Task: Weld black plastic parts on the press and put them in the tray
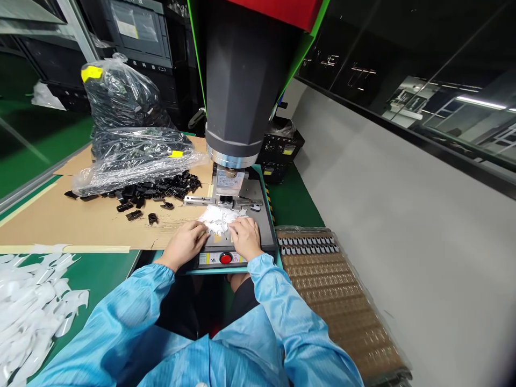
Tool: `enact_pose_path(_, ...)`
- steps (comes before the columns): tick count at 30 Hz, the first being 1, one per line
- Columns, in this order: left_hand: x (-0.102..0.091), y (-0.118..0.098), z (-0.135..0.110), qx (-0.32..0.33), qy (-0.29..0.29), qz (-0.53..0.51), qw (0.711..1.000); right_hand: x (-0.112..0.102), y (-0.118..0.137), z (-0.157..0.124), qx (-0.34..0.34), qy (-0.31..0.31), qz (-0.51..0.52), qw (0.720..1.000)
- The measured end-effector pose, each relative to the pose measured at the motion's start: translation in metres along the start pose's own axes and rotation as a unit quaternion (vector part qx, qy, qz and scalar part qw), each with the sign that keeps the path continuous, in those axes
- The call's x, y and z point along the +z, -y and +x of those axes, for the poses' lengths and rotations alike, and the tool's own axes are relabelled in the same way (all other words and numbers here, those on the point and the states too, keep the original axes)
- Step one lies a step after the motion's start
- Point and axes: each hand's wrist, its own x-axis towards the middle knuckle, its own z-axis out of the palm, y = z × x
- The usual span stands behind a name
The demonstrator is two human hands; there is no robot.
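A loose heap of small white flat pieces lies on the grey base plate of a press machine, just below its head. My left hand is at the left edge of this heap, fingers curled and closed together. From the other side, my right hand rests over the plate with bent fingers and its fingertips at the heap's right edge. What either hand pinches is too small to make out. Behind the heap is the machine's metal fixture. A red button sits on the front panel between my wrists.
Black plastic clips lie loose on cardboard at left, before clear bags of black parts. More white pieces cover the lower left. At right stands a brown tray with rows of small grey parts. The machine column hangs overhead.
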Motion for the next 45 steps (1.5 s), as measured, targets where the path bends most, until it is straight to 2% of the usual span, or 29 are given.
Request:
enact_pose_path(6, -0.003, -0.002, 0.002, 0.018, 0.012, -0.012, 1.000, 0.000, 0.002, -0.001, 0.008, 0.007, 0.000, 1.000)
enact_pose_path(11, -0.005, 0.000, 0.000, -0.006, -0.008, -0.024, 1.000, -0.005, 0.001, -0.001, 0.028, -0.041, 0.027, 0.998)
enact_pose_path(14, -0.018, 0.008, -0.012, -0.024, 0.017, -0.015, 0.999, -0.018, -0.012, -0.014, 0.047, -0.065, 0.038, 0.996)
enact_pose_path(16, -0.029, 0.017, -0.028, -0.039, 0.050, 0.015, 0.998, -0.030, -0.027, -0.033, 0.045, -0.066, 0.036, 0.996)
enact_pose_path(18, -0.039, 0.029, -0.047, -0.051, 0.086, 0.061, 0.993, -0.042, -0.044, -0.056, 0.034, -0.052, 0.025, 0.998)
enact_pose_path(21, -0.046, 0.044, -0.070, -0.065, 0.121, 0.120, 0.983, -0.057, -0.067, -0.088, 0.016, 0.008, -0.002, 1.000)
enact_pose_path(25, -0.043, 0.050, -0.077, -0.079, 0.122, 0.141, 0.979, -0.065, -0.082, -0.103, 0.005, 0.078, -0.034, 0.996)
enact_pose_path(31, -0.041, 0.045, -0.073, -0.070, 0.111, 0.157, 0.979, -0.066, -0.081, -0.101, 0.001, 0.068, -0.057, 0.996)
enact_pose_path(36, -0.042, 0.036, -0.072, -0.087, 0.103, 0.145, 0.980, -0.065, -0.070, -0.092, 0.013, 0.052, -0.029, 0.998)
enact_pose_path(41, -0.027, 0.018, -0.042, -0.060, 0.068, 0.093, 0.992, -0.047, -0.049, -0.044, 0.020, 0.008, 0.007, 1.000)
enact_pose_path(45, -0.007, 0.003, -0.006, -0.069, 0.055, 0.094, 0.992, -0.026, -0.035, 0.004, 0.036, 0.025, 0.007, 0.999)
